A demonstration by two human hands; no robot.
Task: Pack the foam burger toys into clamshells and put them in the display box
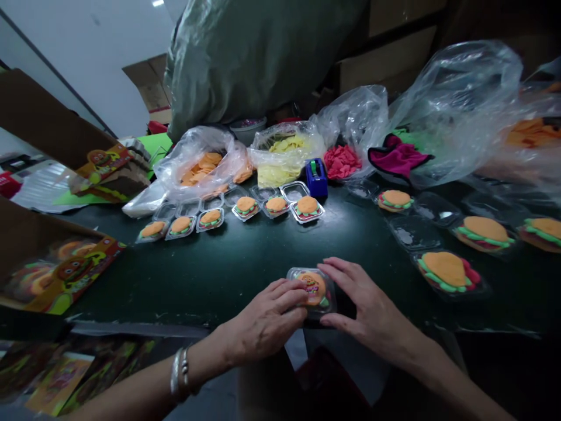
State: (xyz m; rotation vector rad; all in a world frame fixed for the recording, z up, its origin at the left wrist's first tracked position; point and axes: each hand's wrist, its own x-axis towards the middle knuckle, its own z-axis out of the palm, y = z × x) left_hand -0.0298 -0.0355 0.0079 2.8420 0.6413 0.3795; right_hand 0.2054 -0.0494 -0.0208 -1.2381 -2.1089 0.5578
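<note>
A small clear plastic box [329, 292] sits closed near the table's front edge, with an orange-bunned toy-like burger and a printed sticker on its lid. My left hand [272, 316] rests its bent fingers on the lid and left side of this box. Around its right side curls my right hand [368, 310], the fingers at the far corner and the thumb at the near corner. The underside of the box is hidden. To the right, a burger [445, 270] lies in an open clear box with its lid folded back.
Several open boxes with burgers [307, 206] stand across the table's middle. Behind them are plastic bags of orange [201, 168], yellow [287, 145] and red pieces [342, 162], and a blue tape dispenser [316, 178]. A printed carton [74, 275] stands left, more burgers [484, 233] right.
</note>
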